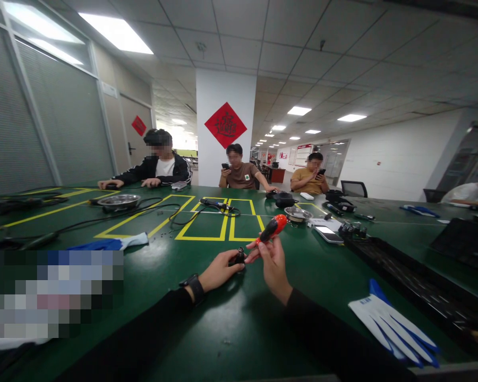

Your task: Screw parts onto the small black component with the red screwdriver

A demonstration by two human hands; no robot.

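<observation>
Over the green table (207, 329), my left hand (220, 269) is closed around a small black cylindrical part (239, 257) with a metal-looking top. My right hand (274, 262) grips a screwdriver (274, 228) with a red and black handle, held tilted with its handle end up and to the right. Its fingers reach close to the black part; the screwdriver's shaft and tip are hidden or too small to make out. Both hands are near each other at the middle of the table.
Blue-white gloves (392, 323) lie at the right beside a long black tray (422, 286). A phone (327, 234) and a metal bowl (298, 214) stand beyond my right hand. Another metal bowl (119, 201), cables and a black tool (214, 203) lie farther left. Several people sit around the table.
</observation>
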